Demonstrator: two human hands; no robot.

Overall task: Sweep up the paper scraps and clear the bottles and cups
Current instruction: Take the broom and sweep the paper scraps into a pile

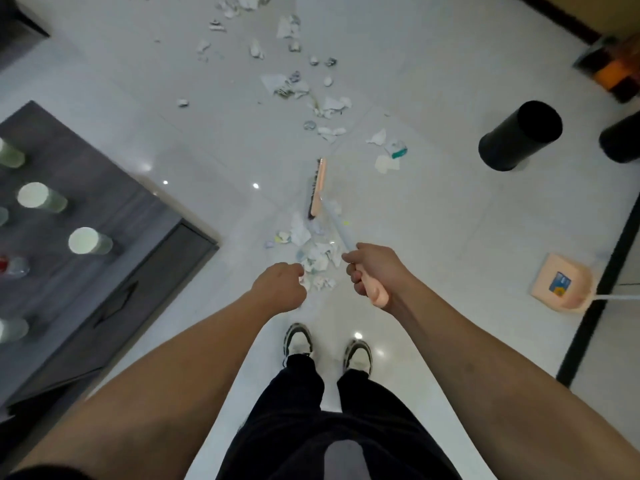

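Paper scraps (317, 261) lie heaped beside the broom (317, 190); sweeping is underway. Right hand (372, 271) grips its handle, left hand (280, 287) curls empty. Next, probably drag farther scraps in.

The right hand (372, 271) gripped the peach handle end of the broom (318, 188), whose head rested on the floor (433, 220). The left hand (282, 285) was curled, holding nothing. A pile of paper scraps (313, 252) lay between broom head and hands; more scraps (294, 84) trailed beyond the broom. Right of the broom stood a black bin (519, 136); a dustpan (561, 285) lay nearer. Left of the broom, cups (88, 241) stood on the table (114, 202).
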